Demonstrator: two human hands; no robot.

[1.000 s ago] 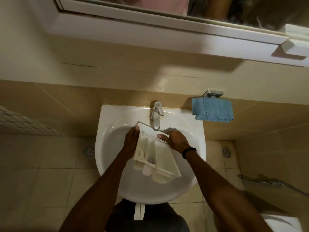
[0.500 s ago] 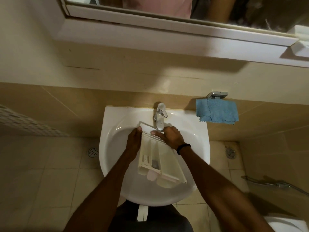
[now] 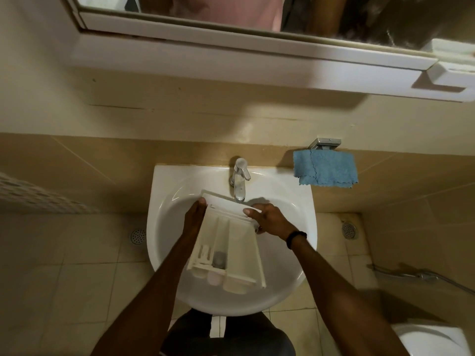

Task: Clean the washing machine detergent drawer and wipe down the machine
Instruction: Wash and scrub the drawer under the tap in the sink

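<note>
The drawer [image 3: 228, 242] is gripped over the sink [image 3: 164, 181] by the left hand [image 3: 194, 218] and right hand [image 3: 268, 220], its front at 12 o'clock under the tap [image 3: 239, 179]; rinsing is judged the step in hand, and the water probably needs to be turned on next.

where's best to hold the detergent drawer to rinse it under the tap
Probably the wide front-panel end, one hand from each side, as the left hand and right hand grip the detergent drawer now: the flat panel gives thumbs an edge and leaves the open compartments uncovered over the sink.
</note>
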